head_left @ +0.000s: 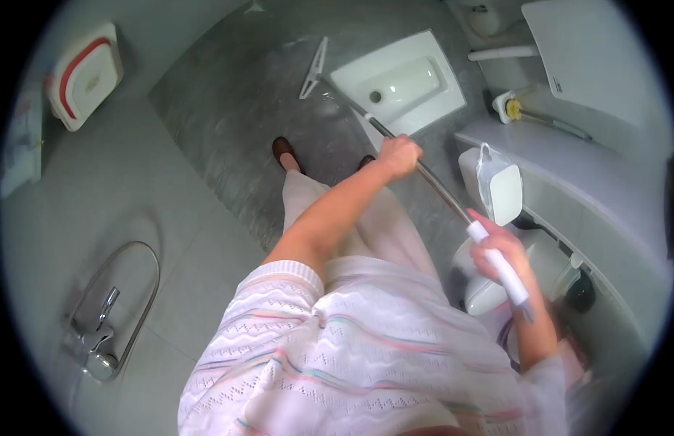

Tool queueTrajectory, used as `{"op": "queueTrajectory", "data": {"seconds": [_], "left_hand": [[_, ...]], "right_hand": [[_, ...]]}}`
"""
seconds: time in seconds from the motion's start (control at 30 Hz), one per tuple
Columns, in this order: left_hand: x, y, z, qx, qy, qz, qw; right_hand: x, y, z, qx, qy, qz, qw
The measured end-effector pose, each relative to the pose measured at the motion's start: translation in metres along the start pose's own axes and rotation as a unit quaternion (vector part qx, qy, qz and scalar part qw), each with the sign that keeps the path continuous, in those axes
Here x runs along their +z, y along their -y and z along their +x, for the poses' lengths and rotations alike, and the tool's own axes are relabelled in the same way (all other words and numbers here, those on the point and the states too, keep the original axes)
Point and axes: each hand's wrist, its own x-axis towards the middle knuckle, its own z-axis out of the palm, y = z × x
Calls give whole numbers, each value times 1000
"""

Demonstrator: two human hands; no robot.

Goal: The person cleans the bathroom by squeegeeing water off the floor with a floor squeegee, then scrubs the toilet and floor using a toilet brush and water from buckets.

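Above the slick-looking floor (231,123), left hand (401,156) and right hand (500,252) wrap the squeegee (443,190); swinging it right could knock the squat toilet (417,110).

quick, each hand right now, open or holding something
Left hand: closed, holding the metal pole.
Right hand: closed, holding the pole's white grip.
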Motion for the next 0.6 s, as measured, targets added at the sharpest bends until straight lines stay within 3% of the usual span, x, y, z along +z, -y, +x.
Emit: {"op": "queueTrajectory", "data": {"seconds": [0.2, 0.33, 0.43, 0.53, 0.6], "left_hand": [[51, -93, 16, 70, 58, -33, 995], [71, -128, 6, 83, 32, -39, 995], [74, -121, -26, 55, -19, 3, 998], [88, -64, -66, 3, -71, 7, 997], [83, -24, -89, -71, -34, 20, 997]], "right_hand": [[-71, -26, -64, -19, -46, 58, 997], [-95, -35, -92, -14, -31, -23, 999], [-101, -40, -92, 15, -13, -101, 995], [-99, -45, -49, 24, 70, -163, 984], [-93, -56, 0, 27, 122, -153, 980]]}}
